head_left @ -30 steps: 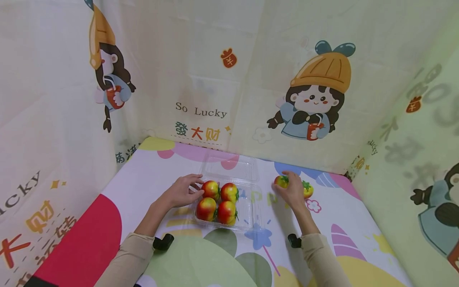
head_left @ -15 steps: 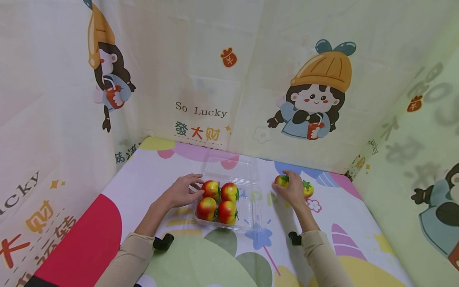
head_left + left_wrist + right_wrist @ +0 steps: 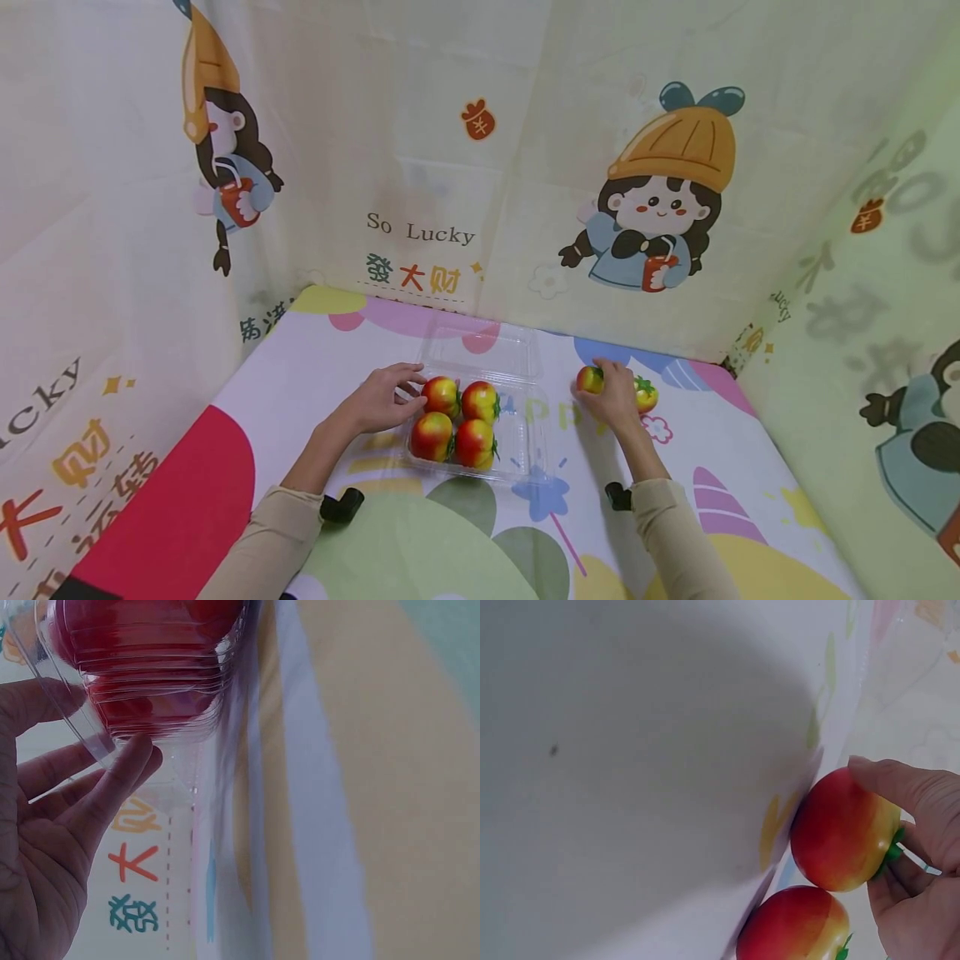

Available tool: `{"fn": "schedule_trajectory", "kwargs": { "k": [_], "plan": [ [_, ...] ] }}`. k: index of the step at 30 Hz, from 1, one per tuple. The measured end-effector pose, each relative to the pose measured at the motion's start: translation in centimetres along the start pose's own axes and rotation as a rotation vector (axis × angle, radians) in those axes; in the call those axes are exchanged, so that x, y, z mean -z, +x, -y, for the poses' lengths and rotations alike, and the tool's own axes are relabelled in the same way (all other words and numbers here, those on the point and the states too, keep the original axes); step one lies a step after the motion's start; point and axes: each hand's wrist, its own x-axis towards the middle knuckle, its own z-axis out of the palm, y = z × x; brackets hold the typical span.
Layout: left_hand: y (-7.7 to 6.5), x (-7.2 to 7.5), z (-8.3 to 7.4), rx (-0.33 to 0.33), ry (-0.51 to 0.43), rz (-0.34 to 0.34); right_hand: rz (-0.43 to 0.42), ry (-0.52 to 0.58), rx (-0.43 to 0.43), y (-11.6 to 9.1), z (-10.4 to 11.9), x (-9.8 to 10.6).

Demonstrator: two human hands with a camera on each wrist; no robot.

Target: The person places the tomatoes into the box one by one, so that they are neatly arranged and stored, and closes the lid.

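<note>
An open clear plastic box (image 3: 517, 442) holds several red-and-yellow fruits (image 3: 432, 437) with green leafy tops. At the box's left side, my left hand (image 3: 384, 398) has its thumb and fingers about the rim; the left wrist view shows the clear edge (image 3: 56, 701) between them. To the right of the box, my right hand (image 3: 617, 396) grips a loose fruit (image 3: 844, 829) by its sides, thumb on one side and fingers partly hidden behind. This fruit is low at the table surface. Another loose fruit (image 3: 795, 926) lies right beside it, partly hidden by the hand in the head view.
The box's clear lid (image 3: 480, 348) lies folded back toward the rear wall. Printed cloth (image 3: 525, 208) hangs at the back and both sides. A patterned cloth (image 3: 420, 533) covers the table. Black camera mounts (image 3: 342, 506) sit at both wrists.
My right hand has shifted very slightly to the right, and the fruit in it has turned a little, showing less of its green top. The left hand and the box have stayed still.
</note>
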Motion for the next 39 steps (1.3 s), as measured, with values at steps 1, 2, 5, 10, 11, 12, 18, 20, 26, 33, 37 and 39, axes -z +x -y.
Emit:
{"fn": "schedule_trajectory", "kwargs": {
  "k": [1, 2, 5, 10, 11, 12, 18, 20, 26, 33, 37, 39],
  "plan": [
    [0.0, 0.0, 0.0, 0.0, 0.0, 0.0, 0.001, -0.006, 0.0, 0.0, 0.0, 0.0],
    [0.0, 0.0, 0.0, 0.0, 0.0, 0.0, 0.0, -0.005, -0.001, 0.0, 0.0, 0.0],
    [0.0, 0.0, 0.0, 0.0, 0.0, 0.0, -0.001, -0.017, 0.003, -0.1, 0.0, -0.1],
    [0.0, 0.0, 0.0, 0.004, 0.003, 0.002, -0.014, -0.042, 0.033, -0.2, 0.0, -0.2],
    [0.0, 0.0, 0.0, 0.005, 0.005, 0.003, -0.015, -0.041, 0.035, -0.3, 0.0, -0.2],
    [-0.1, 0.0, 0.0, 0.006, 0.005, 0.003, -0.016, -0.043, 0.036, -0.3, 0.1, -0.2],
    [0.0, 0.0, -0.2, 0.008, 0.002, 0.005, -0.023, -0.041, 0.032, -0.4, 0.1, -0.2],
    [0.0, 0.0, -0.2, 0.005, 0.003, 0.006, -0.024, -0.051, 0.033, -0.5, 0.2, -0.2],
    [0.0, 0.0, -0.3, 0.005, 0.001, 0.002, -0.029, -0.075, 0.035, -0.7, 0.5, -0.1],
    [0.0, 0.0, -0.3, 0.004, -0.003, 0.003, -0.035, -0.05, 0.024, -0.9, 0.6, 0.0],
    [0.0, 0.1, -0.3, 0.013, 0.0, 0.007, -0.042, -0.02, 0.021, -1.1, 0.4, 0.0],
    [0.0, 0.1, -0.3, 0.017, 0.001, 0.01, -0.053, -0.012, 0.027, -1.2, 0.3, 0.0]
  ]
}}
